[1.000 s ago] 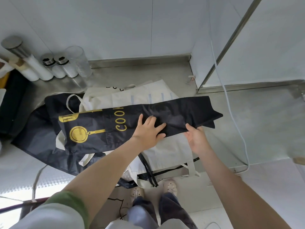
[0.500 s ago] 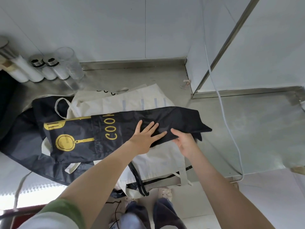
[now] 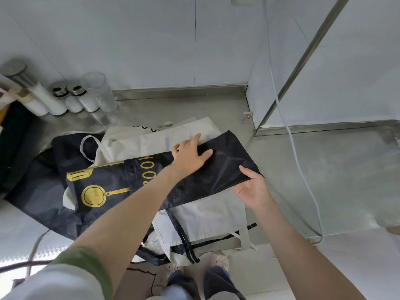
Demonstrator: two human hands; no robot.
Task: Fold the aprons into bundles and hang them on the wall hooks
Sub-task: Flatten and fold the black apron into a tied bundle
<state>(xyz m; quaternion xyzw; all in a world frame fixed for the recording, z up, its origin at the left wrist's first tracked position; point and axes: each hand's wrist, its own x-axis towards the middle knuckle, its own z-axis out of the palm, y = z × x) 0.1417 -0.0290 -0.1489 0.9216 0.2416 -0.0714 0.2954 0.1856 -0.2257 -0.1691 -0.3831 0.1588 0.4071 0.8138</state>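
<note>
Now left hand [image 3: 190,156] flat on black apron [image 3: 225,169]; right hand [image 3: 253,187] pinching its corner.

Counter [image 3: 337,174] free rightward, cable [image 3: 301,169] crossing — aprons [image 3: 225,167], jars [image 3: 73,100] left

Two grips show: the left grip [image 3: 190,156] and the right grip [image 3: 252,189]. On the worktop [image 3: 324,180] lie at least two black aprons: a folded black apron [image 3: 218,169] and a spread black apron [image 3: 43,191]. How many cream aprons [image 3: 205,213] there are cannot be told. There is one tall canister [image 3: 36,92]. There are two shakers, the left shaker [image 3: 67,98] and the right shaker [image 3: 83,98]. There is one clear glass [image 3: 99,92] and one white cable [image 3: 298,159].
</note>
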